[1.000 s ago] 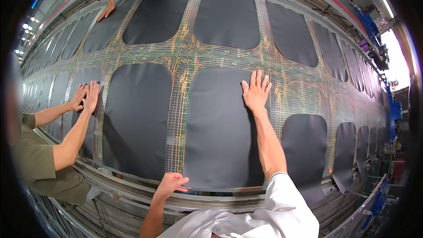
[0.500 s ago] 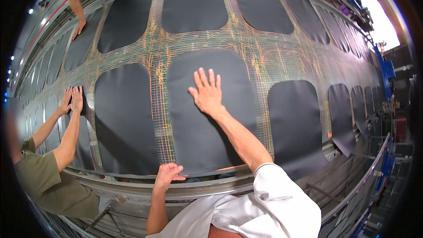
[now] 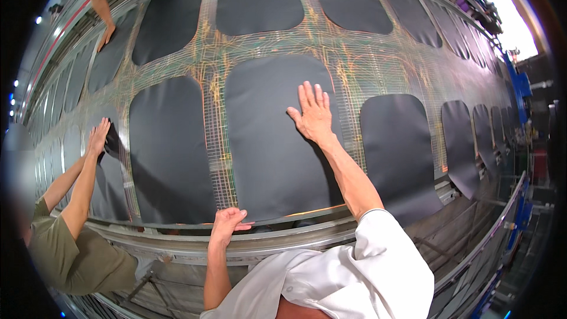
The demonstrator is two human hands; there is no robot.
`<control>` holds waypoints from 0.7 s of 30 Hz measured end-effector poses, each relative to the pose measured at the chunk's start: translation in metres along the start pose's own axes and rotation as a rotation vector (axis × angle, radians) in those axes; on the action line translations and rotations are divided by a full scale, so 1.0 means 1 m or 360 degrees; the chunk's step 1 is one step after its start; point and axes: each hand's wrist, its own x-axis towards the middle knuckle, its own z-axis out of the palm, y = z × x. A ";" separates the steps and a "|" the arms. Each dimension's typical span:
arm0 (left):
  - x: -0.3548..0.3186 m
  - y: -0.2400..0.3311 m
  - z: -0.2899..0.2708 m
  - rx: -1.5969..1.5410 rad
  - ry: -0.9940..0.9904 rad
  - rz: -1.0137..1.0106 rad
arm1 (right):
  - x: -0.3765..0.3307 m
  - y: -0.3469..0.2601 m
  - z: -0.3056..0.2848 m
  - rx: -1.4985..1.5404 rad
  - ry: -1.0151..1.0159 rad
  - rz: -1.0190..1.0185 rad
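My right hand (image 3: pixel 315 115) lies palm down with its fingers spread on a dark grey sheet with rounded far corners (image 3: pixel 277 142), close to its right side. At that sheet's near left corner is my left hand (image 3: pixel 227 226), its thumb and a finger apart and nothing visible between them; the other fingers are partly hidden. Under the sheet runs a mesh of green and orange threads (image 3: pixel 221 159), showing as strips between the sheets.
Similar dark sheets, such as one to the right (image 3: pixel 394 142), lie in two rows. A co-worker's hands (image 3: pixel 99 137) press on a sheet at left; another person's hand (image 3: pixel 106 37) rests at the far left. A metal rail (image 3: pixel 283 242) borders the near side.
My right hand has slid to the right across the sheet, staying flat. My left hand stays at the near corner. The left co-worker's hands have drawn closer together.
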 end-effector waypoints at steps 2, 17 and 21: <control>-0.001 -0.001 -0.001 0.0009 0.0012 -0.0020 | 0.000 0.004 0.004 -0.0030 0.0035 0.0100; -0.010 -0.029 0.031 -0.0225 0.0471 0.0289 | -0.002 -0.056 0.009 0.0001 -0.0001 -0.0191; -0.014 -0.032 0.050 -0.0087 0.0653 0.0416 | 0.033 -0.098 0.031 0.0195 -0.0062 -0.0749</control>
